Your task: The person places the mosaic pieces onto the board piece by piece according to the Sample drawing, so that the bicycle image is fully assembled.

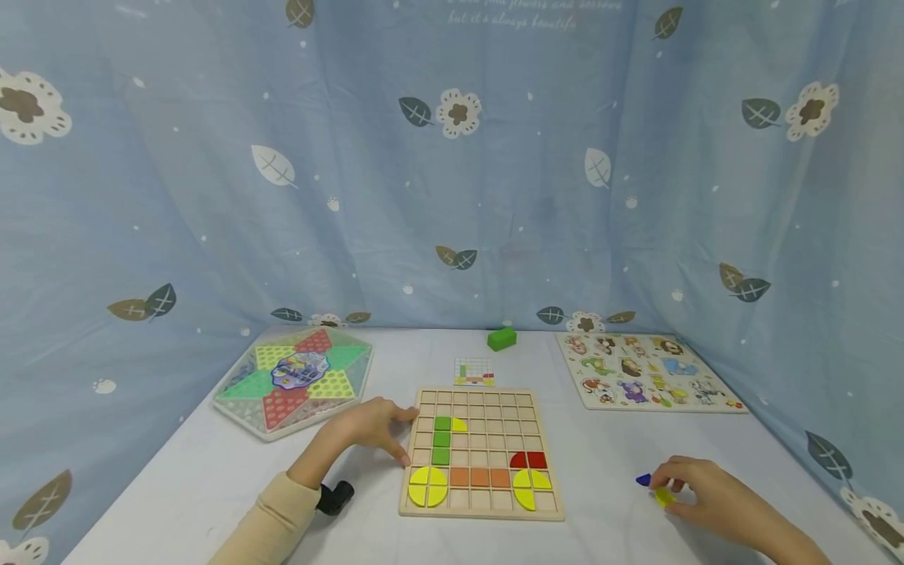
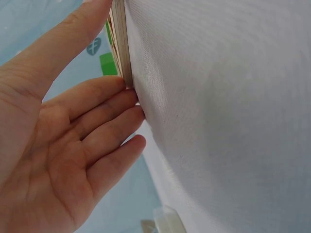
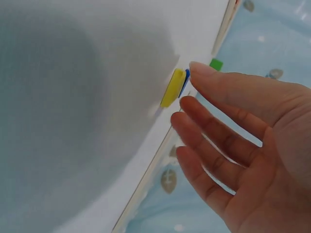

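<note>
A wooden grid board (image 1: 480, 508) lies on the white table, with green, orange, red and yellow pieces in its cells. The left hand (image 1: 377, 430) touches the board's left edge with its thumb and fingertips, and the left wrist view has its fingers (image 2: 109, 124) fairly straight against that edge. Off to the right, the right hand (image 1: 713, 498) hovers by a yellow piece (image 1: 664, 496) and a blue piece (image 1: 643, 479). Seen from the right wrist, the yellow piece (image 3: 173, 88) rests on the cloth just beyond the loosely bent fingers and thumb, with the blue one behind it.
A small pattern card (image 1: 474, 372) lies behind the board, and a green block (image 1: 502, 339) farther back. Chinese checkers set (image 1: 297, 380) at left, animal puzzle board (image 1: 646, 373) at right. A black object (image 1: 335, 497) sits beside the left sleeve. A patterned curtain (image 1: 452, 196) hangs behind.
</note>
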Tool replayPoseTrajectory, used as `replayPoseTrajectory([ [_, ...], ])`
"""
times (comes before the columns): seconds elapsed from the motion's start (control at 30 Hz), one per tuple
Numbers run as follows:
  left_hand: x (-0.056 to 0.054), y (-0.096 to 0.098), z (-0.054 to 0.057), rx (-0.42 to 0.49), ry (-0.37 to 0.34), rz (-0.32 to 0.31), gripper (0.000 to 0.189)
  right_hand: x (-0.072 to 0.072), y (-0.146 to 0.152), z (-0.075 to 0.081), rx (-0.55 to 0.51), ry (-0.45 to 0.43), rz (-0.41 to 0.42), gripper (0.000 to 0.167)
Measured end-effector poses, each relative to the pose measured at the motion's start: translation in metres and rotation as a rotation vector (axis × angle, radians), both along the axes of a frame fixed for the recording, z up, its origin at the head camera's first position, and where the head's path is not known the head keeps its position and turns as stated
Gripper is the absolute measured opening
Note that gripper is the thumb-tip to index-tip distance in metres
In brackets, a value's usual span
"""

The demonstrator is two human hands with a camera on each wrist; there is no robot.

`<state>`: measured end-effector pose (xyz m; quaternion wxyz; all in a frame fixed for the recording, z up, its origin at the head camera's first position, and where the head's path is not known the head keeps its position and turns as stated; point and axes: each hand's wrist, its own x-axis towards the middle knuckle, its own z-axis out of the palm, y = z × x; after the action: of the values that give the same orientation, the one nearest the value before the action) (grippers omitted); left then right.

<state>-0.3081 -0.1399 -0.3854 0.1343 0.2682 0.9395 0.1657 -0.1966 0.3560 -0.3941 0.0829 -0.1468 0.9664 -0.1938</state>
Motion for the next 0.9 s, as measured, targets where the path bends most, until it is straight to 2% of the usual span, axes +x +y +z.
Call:
replayPoseTrajectory([
  [0.37, 0.0026, 0.0009, 0.0007, 0.010, 0.001, 0.011, 0.085, -0.0021, 0.0098, -0.0018, -0.066, 0.046, 0.130, 0.020],
  [0.43, 0.0024, 0.0013, 0.0006, 0.008, 0.007, 0.014, 0.085, -0.0026, 0.0082, -0.0021, -0.055, 0.055, 0.096, 0.019],
  [0.63, 0.0014, 0.0014, 0.0001, 0.001, 0.010, 0.023, 0.085, -0.0042, 0.0007, -0.0043, -0.010, 0.025, -0.094, 0.020],
  [0.77, 0.0006, 0.0009, -0.0002, -0.001, -0.002, 0.026, 0.085, -0.0046, 0.0001, -0.0070, -0.041, 0.001, -0.080, 0.021],
  [0.9, -0.0002, 0.0014, -0.0011, 0.003, -0.007, 0.021, 0.085, -0.0055, 0.0025, -0.0069, -0.074, -0.005, 0.008, 0.018],
])
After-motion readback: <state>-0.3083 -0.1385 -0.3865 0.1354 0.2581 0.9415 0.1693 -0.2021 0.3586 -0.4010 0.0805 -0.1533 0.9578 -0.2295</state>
